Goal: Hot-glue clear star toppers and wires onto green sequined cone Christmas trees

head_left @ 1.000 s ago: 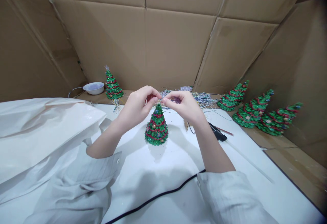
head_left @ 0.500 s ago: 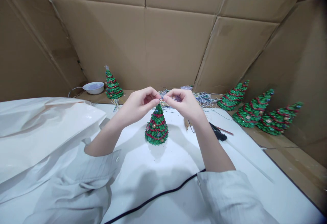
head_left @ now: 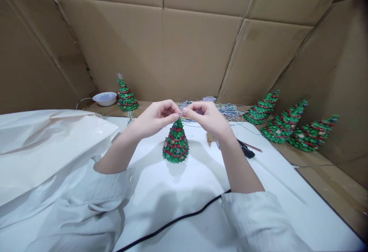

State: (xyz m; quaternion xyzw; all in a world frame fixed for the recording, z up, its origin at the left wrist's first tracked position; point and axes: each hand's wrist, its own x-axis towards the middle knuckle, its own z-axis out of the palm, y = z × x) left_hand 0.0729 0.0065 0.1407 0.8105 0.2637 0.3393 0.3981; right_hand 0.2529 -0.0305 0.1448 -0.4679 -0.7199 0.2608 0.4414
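A small green sequined tree [head_left: 175, 143] with red garland stands upright on the white table [head_left: 184, 190]. Just above its tip, my left hand [head_left: 156, 118] and my right hand [head_left: 207, 117] meet, both pinched on a thin silvery strand [head_left: 181, 113] held between the fingertips. The strand is very small and partly hidden by the fingers. Behind the hands lies a heap of silver tinsel strands [head_left: 227, 110].
Three finished trees [head_left: 283, 125] lie tilted at the right on cardboard. One more tree [head_left: 125, 95] stands back left beside a white bowl [head_left: 105, 98]. A black tool [head_left: 245, 150] and a black cable [head_left: 178, 219] lie on the table. White plastic sheet [head_left: 46, 141] is at left. Cardboard walls surround.
The hands have stayed above the tree tip, with fingertips shifting slightly closer together around the strand. Nothing else moved.
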